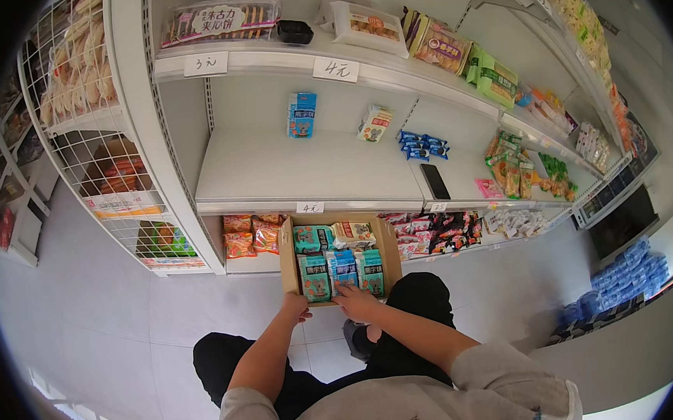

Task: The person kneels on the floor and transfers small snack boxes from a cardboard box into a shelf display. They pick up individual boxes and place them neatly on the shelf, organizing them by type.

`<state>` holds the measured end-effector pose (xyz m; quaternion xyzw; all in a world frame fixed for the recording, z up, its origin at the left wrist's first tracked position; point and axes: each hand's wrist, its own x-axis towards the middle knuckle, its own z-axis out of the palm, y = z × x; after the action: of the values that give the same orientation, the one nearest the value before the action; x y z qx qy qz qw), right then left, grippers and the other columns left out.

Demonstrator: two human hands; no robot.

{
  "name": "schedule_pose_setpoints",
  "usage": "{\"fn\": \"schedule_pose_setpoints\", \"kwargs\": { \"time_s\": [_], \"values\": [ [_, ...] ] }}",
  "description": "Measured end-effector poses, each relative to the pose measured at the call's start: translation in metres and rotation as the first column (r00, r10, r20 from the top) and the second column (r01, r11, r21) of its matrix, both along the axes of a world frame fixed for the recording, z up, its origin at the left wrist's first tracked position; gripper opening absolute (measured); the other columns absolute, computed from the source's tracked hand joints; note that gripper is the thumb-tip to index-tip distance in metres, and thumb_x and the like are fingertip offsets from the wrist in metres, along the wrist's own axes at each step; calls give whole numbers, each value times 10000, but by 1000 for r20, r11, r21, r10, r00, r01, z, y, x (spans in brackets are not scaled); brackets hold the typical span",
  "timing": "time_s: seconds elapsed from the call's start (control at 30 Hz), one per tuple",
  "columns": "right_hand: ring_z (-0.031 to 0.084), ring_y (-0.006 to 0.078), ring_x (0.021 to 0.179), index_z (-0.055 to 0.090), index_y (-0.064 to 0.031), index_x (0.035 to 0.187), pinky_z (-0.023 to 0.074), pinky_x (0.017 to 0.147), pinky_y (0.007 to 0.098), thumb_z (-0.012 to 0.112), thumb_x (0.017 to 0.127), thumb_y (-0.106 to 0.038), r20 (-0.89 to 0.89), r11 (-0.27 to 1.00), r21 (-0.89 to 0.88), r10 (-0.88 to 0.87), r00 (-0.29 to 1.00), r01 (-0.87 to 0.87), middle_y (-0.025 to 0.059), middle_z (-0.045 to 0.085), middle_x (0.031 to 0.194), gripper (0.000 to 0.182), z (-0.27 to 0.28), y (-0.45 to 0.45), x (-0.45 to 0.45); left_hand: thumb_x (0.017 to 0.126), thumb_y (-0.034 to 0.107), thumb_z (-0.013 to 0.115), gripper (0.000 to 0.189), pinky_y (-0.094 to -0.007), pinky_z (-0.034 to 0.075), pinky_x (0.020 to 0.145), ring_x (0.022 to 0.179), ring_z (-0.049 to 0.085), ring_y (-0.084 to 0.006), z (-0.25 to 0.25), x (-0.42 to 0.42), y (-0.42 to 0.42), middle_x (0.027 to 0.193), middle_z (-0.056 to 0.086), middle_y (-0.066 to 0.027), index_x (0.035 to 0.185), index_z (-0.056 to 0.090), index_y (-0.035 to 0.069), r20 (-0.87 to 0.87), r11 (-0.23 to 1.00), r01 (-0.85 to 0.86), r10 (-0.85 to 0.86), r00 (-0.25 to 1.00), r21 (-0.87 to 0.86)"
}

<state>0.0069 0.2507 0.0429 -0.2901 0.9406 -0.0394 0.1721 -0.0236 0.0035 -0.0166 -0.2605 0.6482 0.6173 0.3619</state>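
Observation:
An open cardboard box (289, 272) with biscuit packets stands before me, against the front of the lower shelf. My left hand (297, 307) holds its near left corner, with the fingers curled at the front wall. My right hand (356, 302) reaches over the near edge, its fingertips at the lower end of a blue biscuit packet (341, 268). Green packets lie on both sides of it, one at the left (315, 277) and one at the right (370, 273). Behind them are another green packet (313, 238) and a cream packet (353, 235). Whether the right fingers grip the blue packet is unclear.
On the middle shelf (305, 174) stand a blue packet (302, 116) and a cream packet (375, 123), with small blue packs (424, 145) and a black phone (434, 181) to the right. Bagged snacks (252, 236) flank the box below. A wire rack (97, 130) stands left.

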Motion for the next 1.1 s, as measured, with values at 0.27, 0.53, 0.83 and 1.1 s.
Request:
{"fn": "schedule_pose_setpoints", "kwargs": {
  "time_s": [0.27,0.53,0.83,1.1],
  "values": [
    [486,458,1399,687,-167,1364,550,1003,630,697,920,-132,-134,999,39,-31,991,36,146,472,1566,445,2,-1,4,978,118,589,267,-505,600,687,728,778,-330,7,5,6,883,687,-144,1223,601,13,-8,993,-103,103,995,53],
    [569,410,1312,683,-161,1354,561,1009,538,749,901,-147,-214,976,-218,-58,975,10,152,522,1474,458,25,-6,0,960,79,607,486,-524,607,701,770,780,-342,24,10,16,1015,677,-175,1390,379,76,-7,983,-178,179,984,52],
    [580,357,1265,744,-105,1192,520,1053,451,780,915,-118,-688,775,-506,-97,719,-380,123,600,1371,280,290,-89,-119,950,38,575,449,-499,603,641,708,773,-334,7,8,0,965,662,-172,1357,386,53,-28,992,-104,106,994,76],
    [644,375,1107,742,-98,1177,548,952,483,776,931,-244,-846,716,-499,-281,454,-487,138,664,1249,288,477,-151,-208,933,31,577,399,-482,592,616,672,771,-320,22,8,2,846,645,-140,1308,444,8,-33,987,-150,152,988,53]
  ]
}}
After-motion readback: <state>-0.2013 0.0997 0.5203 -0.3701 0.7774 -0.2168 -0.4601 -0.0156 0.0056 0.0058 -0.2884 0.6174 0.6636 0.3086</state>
